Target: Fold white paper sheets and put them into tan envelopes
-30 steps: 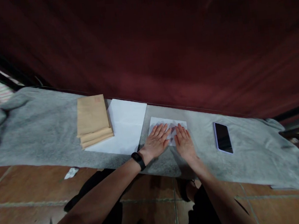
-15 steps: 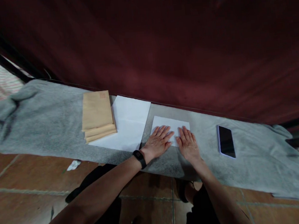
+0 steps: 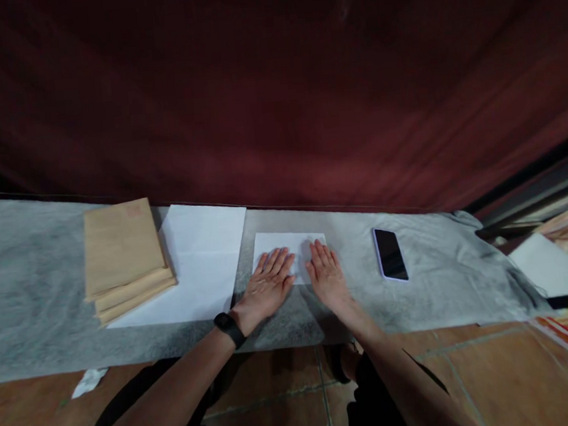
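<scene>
A small white sheet of paper, perhaps folded, lies flat on the grey cloth. Flat across its left side rests my left hand, fingers stretched out, with a black band on the wrist. My right hand presses down on the right side of the same paper, its fingers straight. Between the two hands a strip of the paper shows. To their left is a larger white sheet with a crease across it. A stack of brown envelopes covers part of that sheet's left side.
A phone in a pale purple case lies to the right of my hands. The grey cloth covers a long narrow surface against a dark red curtain. A crumpled white tissue is on the tiled floor.
The view has turned, so the envelopes and sheets appear further left and more of the right end shows. Both hands stay flat on the small paper, nearly unmoved on it.
</scene>
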Available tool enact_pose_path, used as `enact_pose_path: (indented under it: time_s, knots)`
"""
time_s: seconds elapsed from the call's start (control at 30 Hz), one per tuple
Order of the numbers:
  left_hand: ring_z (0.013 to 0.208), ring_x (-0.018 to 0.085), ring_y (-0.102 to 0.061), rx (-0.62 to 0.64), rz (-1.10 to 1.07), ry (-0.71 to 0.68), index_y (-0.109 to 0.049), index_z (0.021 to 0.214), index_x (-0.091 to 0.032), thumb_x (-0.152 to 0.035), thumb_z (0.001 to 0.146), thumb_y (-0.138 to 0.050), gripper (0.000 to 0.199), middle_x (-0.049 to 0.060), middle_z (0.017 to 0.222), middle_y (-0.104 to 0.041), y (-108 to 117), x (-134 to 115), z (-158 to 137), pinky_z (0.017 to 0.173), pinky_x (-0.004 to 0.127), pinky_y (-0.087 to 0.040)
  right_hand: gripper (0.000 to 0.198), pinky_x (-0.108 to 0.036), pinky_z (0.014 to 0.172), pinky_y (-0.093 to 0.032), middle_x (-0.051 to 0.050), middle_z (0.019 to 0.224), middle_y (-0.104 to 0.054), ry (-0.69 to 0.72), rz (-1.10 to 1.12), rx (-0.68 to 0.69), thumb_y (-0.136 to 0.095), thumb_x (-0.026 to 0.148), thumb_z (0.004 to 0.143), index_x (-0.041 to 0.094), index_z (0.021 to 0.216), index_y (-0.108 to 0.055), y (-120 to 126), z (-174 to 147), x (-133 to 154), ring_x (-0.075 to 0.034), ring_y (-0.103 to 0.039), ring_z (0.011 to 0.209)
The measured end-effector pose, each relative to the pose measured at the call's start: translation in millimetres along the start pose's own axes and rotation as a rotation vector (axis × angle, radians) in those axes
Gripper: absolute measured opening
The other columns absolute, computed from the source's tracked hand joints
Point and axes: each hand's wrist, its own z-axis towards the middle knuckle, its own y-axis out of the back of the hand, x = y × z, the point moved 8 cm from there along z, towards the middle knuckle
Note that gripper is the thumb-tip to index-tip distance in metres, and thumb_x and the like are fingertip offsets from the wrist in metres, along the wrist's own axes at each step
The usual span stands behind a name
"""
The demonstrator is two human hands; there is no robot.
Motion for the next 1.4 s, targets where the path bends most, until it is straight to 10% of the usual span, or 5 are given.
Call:
enact_pose_path:
  time_s: [0.83, 1.07, 1.4]
  knots:
    - [0.150, 0.029, -0.027, -0.041, 0.144, 0.269, -0.039, 0.150, -0.003, -0.034, 0.102, -0.029, 0.058, 0.019, 0.158, -0.036, 16, 41, 17, 0.125, 0.047, -0.017, 0.062, -0.045, 0.121, -0.024, -0.017, 0.160, -0.033, -0.024, -0.066, 0.000, -0.033, 0.044, 0.105, 0.006, 0.154, -0.032, -7, -1, -12, -0.028, -0.033, 0.147]
    - [0.151, 0.025, -0.025, -0.070, 0.117, 0.004, -0.039, 0.152, -0.017, -0.036, 0.103, -0.031, 0.053, 0.008, 0.161, -0.034, 14, 5, 19, 0.126, 0.048, -0.013, 0.063, -0.047, 0.119, -0.026, -0.020, 0.158, -0.035, -0.003, -0.058, -0.041, -0.033, 0.044, 0.105, 0.004, 0.154, -0.032, -11, -2, -14, -0.029, -0.032, 0.148]
    - [0.149, 0.024, -0.030, -0.009, 0.106, -0.005, -0.040, 0.151, -0.017, -0.037, 0.103, -0.031, 0.053, 0.010, 0.160, -0.037, 6, 2, 22, 0.125, 0.050, -0.014, 0.065, -0.046, 0.119, -0.028, -0.019, 0.159, -0.035, 0.021, -0.061, 0.004, -0.034, 0.046, 0.104, 0.004, 0.153, -0.033, -11, 1, -18, -0.030, -0.033, 0.147]
